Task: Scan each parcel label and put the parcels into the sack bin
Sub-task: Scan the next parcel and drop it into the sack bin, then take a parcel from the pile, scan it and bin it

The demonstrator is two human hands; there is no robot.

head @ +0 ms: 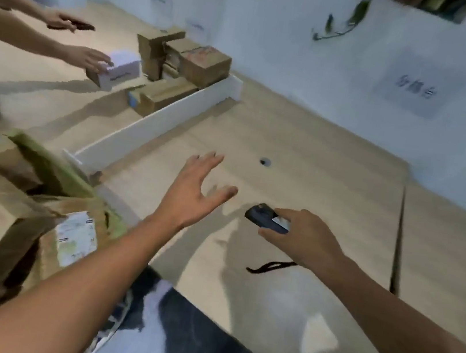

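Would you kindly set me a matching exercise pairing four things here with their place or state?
Things: 1 dark handheld scanner; 2 left hand; 3 small white-topped parcel; 4 long white divider strip.
States: A open, fingers spread; B gripped by the right hand; C held by another person's hand; D standing on the wooden table.
Pairs: 1-B; 2-A; 3-C; 4-D.

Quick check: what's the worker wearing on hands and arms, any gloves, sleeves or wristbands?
Neither left hand nor right hand wears a glove; both forearms are bare with no sleeve in view. No ring or watch shows. A black strap dangles below the right wrist, apparently off the scanner.
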